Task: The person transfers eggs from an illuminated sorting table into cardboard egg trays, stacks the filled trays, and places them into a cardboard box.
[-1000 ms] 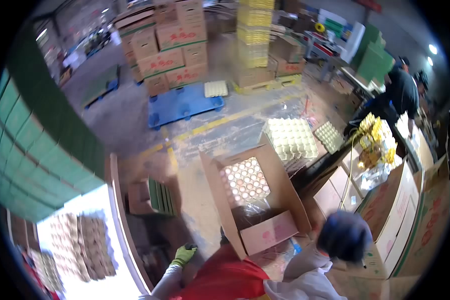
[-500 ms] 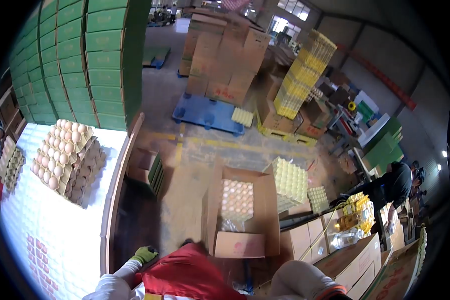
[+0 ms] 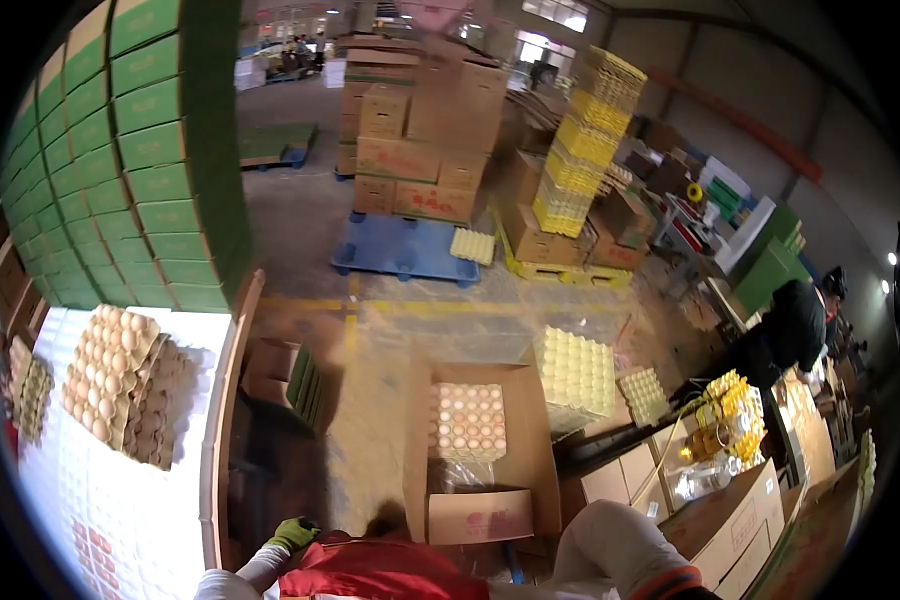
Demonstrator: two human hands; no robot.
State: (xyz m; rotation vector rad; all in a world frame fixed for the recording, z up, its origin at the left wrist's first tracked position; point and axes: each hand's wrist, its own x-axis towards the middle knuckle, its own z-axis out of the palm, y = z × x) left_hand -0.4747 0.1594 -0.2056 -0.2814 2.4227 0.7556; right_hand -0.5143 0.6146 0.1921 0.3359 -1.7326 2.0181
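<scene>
My left hand (image 3: 292, 535), in a yellow-green glove, hangs low at the bottom left beside my red apron (image 3: 375, 570). Its fingers are too small and dark to read. My right arm (image 3: 615, 545), in a pale sleeve with an orange band, bends at the lower right; its hand does not show. In front of me stands an open cardboard box (image 3: 530, 425). Inside it lies a tray of eggs (image 3: 468, 420), with clear plastic (image 3: 467, 476) at the near side. To the left, stacked egg trays (image 3: 110, 375) rest on a brightly lit white table (image 3: 185, 495).
Green boxes (image 3: 155, 150) form a tall wall at left. Pale empty egg trays (image 3: 575, 378) stand right of the box. Farther off are a blue pallet (image 3: 390, 250), cardboard cartons (image 3: 425, 160) and a yellow tray stack (image 3: 580, 150). A person in dark clothes (image 3: 795, 325) bends at right.
The view has tilted and shifted, so the box and table sit lower in the picture. My left hand stays low beside the apron. The person at right has shifted slightly.
</scene>
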